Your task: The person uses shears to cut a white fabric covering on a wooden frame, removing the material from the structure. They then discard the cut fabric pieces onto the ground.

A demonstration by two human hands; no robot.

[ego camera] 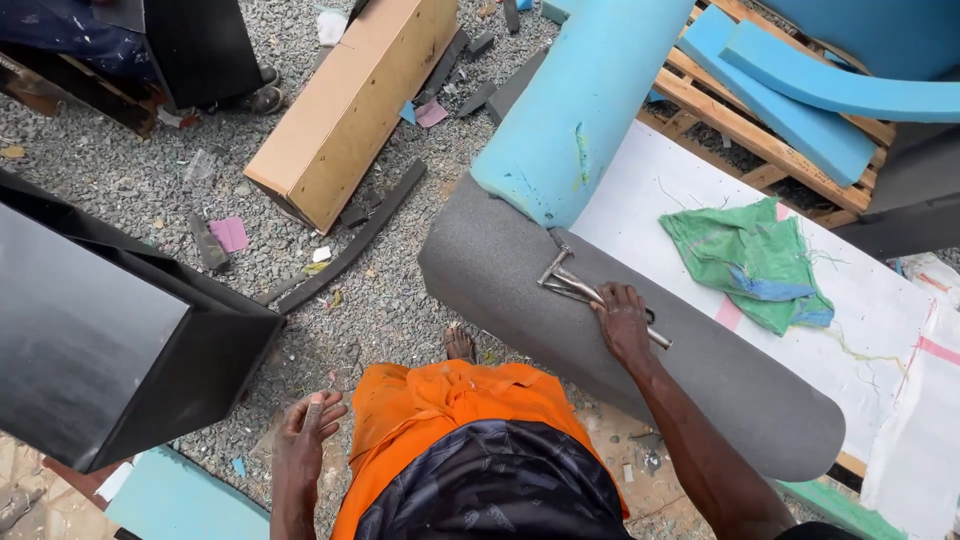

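My right hand (623, 322) rests on a metal tool (570, 282) with long handles, which lies on a rounded grey foam pad (500, 262). The fingers lie over the handles; the tool's head points up and left. A thick light-blue foam roll (580, 105) lies on the grey pad just beyond the tool. My left hand (306, 432) hangs at my side over the gravel, fingers loosely apart, holding nothing. I wear orange shorts (440, 400), and a bare foot (459, 344) shows on the gravel below the pad.
A crumpled green cloth (752, 258) lies on a white sheet (650, 190). A black upholstered box (110, 340) stands at left, a long wooden box (350, 100) on the gravel behind. Blue foam strips (800, 95) lie on a wooden pallet (740, 130). Foam scraps litter the gravel.
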